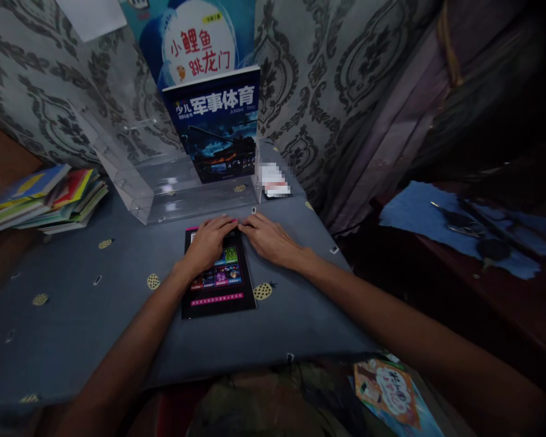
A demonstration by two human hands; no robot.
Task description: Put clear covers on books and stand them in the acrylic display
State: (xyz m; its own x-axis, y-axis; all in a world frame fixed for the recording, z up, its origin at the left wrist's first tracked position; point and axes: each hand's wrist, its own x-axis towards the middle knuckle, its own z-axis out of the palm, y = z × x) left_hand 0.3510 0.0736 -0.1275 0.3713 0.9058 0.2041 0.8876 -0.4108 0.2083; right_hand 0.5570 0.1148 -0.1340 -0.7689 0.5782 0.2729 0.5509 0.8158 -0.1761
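A black book (pixel 218 303) with a pink strip and rows of small colour pictures lies on the table, its lettering upside down to me. My left hand (pixel 210 238) rests flat across its upper part, fingers stretched toward the top right corner. At that corner my right hand (pixel 269 240) has its fingertips drawn together on the book's edge, while its palm is over the tablecloth. Behind both hands is a clear acrylic stand (pixel 182 209). It holds a dark blue book (pixel 222 142) upright, with a taller teal book (pixel 200 36) behind it.
A pile of books (pixel 68 197) lies at the table's left. Beside the stand's right end is a blurred white item (pixel 275 181). A patterned curtain (pixel 309 73) hangs behind. Below the front edge, an orange and blue book (pixel 391 394) shows; a blue cloth (pixel 418 218) lies at right.
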